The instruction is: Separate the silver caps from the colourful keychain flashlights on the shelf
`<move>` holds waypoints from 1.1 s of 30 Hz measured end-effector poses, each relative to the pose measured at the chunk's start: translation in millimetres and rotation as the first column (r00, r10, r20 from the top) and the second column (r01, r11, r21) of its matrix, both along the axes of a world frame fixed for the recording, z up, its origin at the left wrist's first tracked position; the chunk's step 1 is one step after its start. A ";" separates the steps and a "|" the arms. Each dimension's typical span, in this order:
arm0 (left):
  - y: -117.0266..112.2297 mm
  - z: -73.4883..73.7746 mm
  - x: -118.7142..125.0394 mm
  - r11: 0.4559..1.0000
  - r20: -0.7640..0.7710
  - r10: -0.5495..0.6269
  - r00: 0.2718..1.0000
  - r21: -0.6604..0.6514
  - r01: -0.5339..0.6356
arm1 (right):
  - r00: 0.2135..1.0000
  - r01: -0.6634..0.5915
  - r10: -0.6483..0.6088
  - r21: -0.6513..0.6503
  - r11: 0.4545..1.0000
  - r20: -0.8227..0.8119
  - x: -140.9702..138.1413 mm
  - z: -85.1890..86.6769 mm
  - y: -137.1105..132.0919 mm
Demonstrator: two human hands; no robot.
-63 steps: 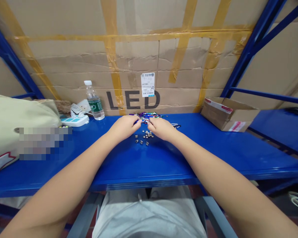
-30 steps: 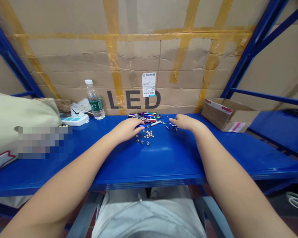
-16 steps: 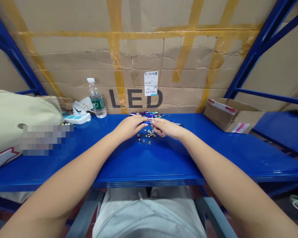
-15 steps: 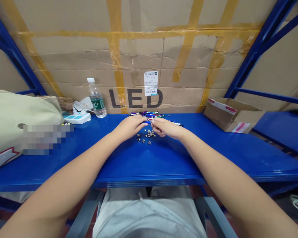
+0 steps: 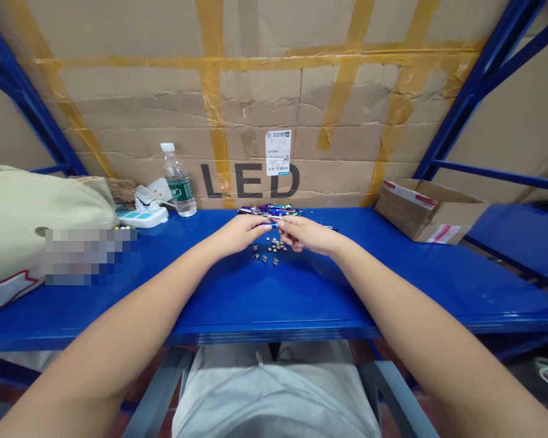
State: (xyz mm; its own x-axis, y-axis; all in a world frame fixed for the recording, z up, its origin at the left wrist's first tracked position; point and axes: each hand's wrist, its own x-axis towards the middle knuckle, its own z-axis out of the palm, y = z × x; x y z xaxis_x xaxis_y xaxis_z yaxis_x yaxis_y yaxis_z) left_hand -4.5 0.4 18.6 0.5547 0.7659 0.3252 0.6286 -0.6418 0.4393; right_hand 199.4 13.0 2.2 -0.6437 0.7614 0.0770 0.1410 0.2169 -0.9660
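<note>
Back from the clips it was at a second ago, the right hand [image 5: 308, 235] has come in to meet the left hand [image 5: 240, 234], which has barely shifted. From the head view, the two meet midway along the worktop [image 5: 274, 304], nearer its back edge than its front. Between them is a small blue piece [image 5: 274, 225], mostly covered by fingers. The left hand grips one end with thumb and fingertips; the right hand pinches the other, thumb against forefinger, its remaining fingers curled under.

Just behind, by the back edge, lies a pile [image 5: 274, 210] of shiny coloured bits. On the front-edge side of the hands sits a cluster of little metal discs [image 5: 276, 245], with a few separate metal bits [image 5: 265, 259] beside it. Something thin and dark shows past the right hand, too hidden to make out.

Toward the back left corner stand a bottle [image 5: 179, 185], upright, and a power strip [image 5: 144, 216]; a pale bag [image 5: 41, 201] fills the left end. An open box [image 5: 424, 213] sits toward the back right corner.
</note>
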 end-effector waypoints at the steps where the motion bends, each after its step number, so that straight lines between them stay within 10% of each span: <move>1: -0.2 0.2 -0.2 0.999 0.013 0.000 1.000 -0.039 0.000 | 1.000 -0.006 0.006 0.012 1.000 0.009 0.3 -0.1 0.0; 6: -0.1 1.2 -2.0 0.937 0.161 -0.030 0.986 -0.339 0.084 | 0.993 -0.024 0.005 0.162 0.987 0.115 3.3 1.8 -0.5; 13: -6.2 5.6 -3.8 0.631 0.374 0.150 0.915 -0.749 0.202 | 0.970 -0.015 -0.076 0.368 0.930 0.231 2.2 12.8 -8.8; 15: -6.8 3.6 -2.0 0.671 0.343 0.142 0.929 -0.723 0.164 | 0.963 0.013 -0.116 0.388 0.922 0.243 1.5 13.0 -8.8; 19: -1.6 -4.3 3.0 0.966 0.242 0.035 0.970 -0.256 0.029 | 0.968 0.035 -0.117 0.340 0.940 0.222 2.7 7.7 -2.0; 23: 4.2 -6.8 3.4 0.992 0.085 -0.088 0.992 0.102 0.080 | 0.975 0.027 -0.101 0.346 0.938 0.198 4.0 6.6 1.8; 33: 8.1 -10.8 -3.1 0.933 0.066 -0.050 0.997 -0.354 0.070 | 0.924 -0.074 -0.160 0.574 0.816 0.347 4.9 9.4 -2.5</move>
